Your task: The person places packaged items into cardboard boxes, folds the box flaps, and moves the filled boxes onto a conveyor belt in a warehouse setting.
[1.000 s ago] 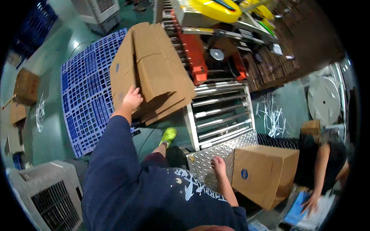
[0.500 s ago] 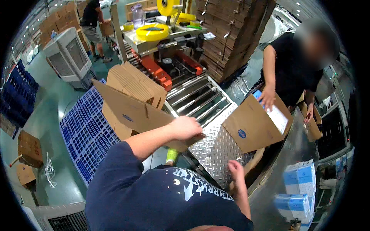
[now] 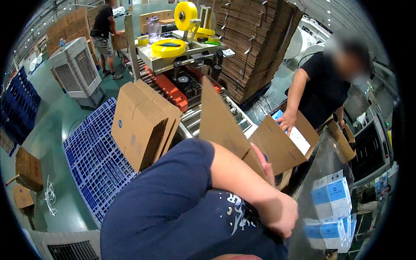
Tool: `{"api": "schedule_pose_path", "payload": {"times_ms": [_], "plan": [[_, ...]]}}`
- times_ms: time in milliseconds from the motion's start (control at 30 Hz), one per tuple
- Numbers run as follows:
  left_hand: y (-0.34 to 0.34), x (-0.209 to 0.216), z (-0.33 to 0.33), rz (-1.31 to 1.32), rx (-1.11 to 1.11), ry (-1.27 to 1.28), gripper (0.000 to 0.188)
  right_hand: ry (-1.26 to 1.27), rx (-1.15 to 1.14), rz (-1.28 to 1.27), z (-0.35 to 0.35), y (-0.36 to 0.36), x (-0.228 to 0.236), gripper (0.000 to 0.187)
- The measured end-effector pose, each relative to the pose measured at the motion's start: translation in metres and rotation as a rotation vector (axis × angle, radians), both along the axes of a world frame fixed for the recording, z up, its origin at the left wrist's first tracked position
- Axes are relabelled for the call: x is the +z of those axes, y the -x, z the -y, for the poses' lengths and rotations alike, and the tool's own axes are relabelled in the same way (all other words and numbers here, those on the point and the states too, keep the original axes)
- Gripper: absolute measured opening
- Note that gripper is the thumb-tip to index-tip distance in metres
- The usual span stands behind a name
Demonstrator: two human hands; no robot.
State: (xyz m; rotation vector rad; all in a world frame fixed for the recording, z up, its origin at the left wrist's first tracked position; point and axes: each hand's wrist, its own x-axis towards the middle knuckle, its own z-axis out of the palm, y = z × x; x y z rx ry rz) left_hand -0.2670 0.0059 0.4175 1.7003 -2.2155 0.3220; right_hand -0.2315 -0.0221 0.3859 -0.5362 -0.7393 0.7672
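Observation:
My left arm crosses my chest, and my left hand (image 3: 282, 215) is closed on the lower edge of a flat brown carton (image 3: 221, 123) that stands up in front of me. My right hand (image 3: 265, 167) shows only as a strip between that carton and my left forearm. It lies against the cardboard, and its grip is hidden. Just beyond, an open brown carton (image 3: 277, 149) tilts on the metal table. A co-worker in black (image 3: 323, 86) has a hand (image 3: 287, 123) inside it on a blue and white pack.
A bundle of flat cartons (image 3: 143, 121) leans by a blue pallet (image 3: 93, 160) on my left. Ahead are a roller conveyor (image 3: 195, 117) and a taping machine with yellow tape rolls (image 3: 169, 47). Blue and white boxes (image 3: 331, 203) sit on the metal table (image 3: 323, 162) at right. An air cooler (image 3: 78, 78) stands far left.
My view has turned right. My left hand has carried a flat carton from the leaning bundle across my body toward the table. The co-worker's hand stays in the open carton.

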Motion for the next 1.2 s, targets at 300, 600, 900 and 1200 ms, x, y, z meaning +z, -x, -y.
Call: {"api": "schedule_pose_path", "payload": {"times_ms": [300, 600, 900, 1200], "plan": [[-0.1, -0.024, -0.075, -0.068, 0.176, 0.137, 0.027, 0.984, -0.397, 0.461, -0.003, -0.039, -0.011, 0.067], [-0.24, -0.086, -0.296, -0.043, 1.197, 0.233, 0.033, 1.812, -0.399, 1.264, 0.037, -0.104, 0.009, 0.053], [-0.331, -0.046, -0.215, -0.17, 1.289, -0.371, 0.041, 1.785, -1.629, 1.549, 0.064, -0.144, -0.073, 0.037], [-0.326, -0.068, -0.265, -0.456, 1.221, -0.644, 0.038, 1.198, -1.526, 1.666, 0.086, -0.124, -0.064, 0.032]]}}
